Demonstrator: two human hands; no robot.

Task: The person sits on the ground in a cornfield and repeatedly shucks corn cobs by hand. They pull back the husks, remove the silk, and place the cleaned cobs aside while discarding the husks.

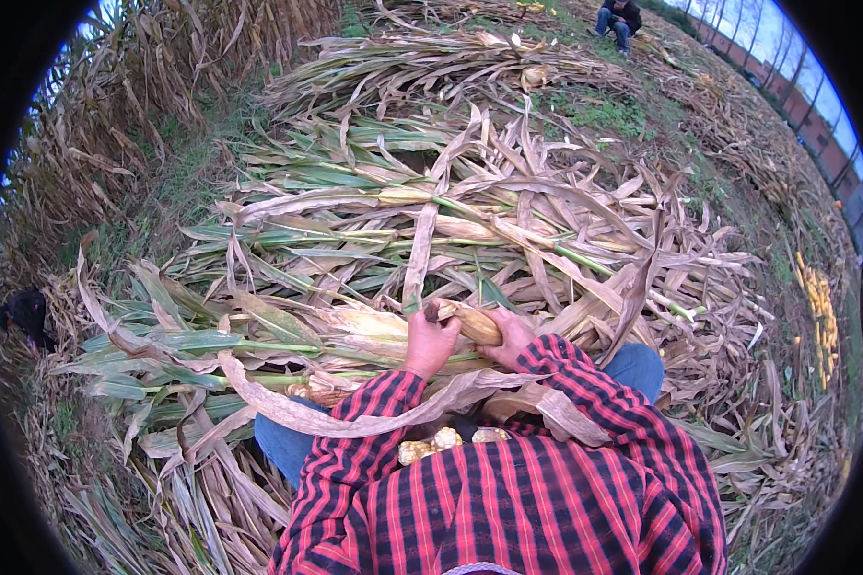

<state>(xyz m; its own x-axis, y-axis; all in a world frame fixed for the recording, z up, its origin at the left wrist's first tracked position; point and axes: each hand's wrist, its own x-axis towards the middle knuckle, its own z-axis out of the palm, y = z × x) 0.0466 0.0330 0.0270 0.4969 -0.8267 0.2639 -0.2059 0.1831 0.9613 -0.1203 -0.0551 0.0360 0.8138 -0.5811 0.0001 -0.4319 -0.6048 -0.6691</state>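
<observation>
Both my hands are on one corn ear in its husk (478, 325), in front of my chest. My left hand (430, 343) pinches the ear's tip, where dark silk shows. Around the other end of the ear is my right hand (510, 339). A pale husk (367, 323) lies among the stalks just left of my left hand. Several husked corn cobs (431, 445) rest in my lap against the plaid shirt. A long dry corn leaf (374, 424) crosses over my forearms.
Cut corn stalks (475, 230) are heaped before me, with another heap (431, 68) beyond. Standing corn (137, 79) borders the left. Yellow cobs (820, 316) lie in a row at right. A person (617, 21) crouches far off, and a black object (27, 316) lies at far left.
</observation>
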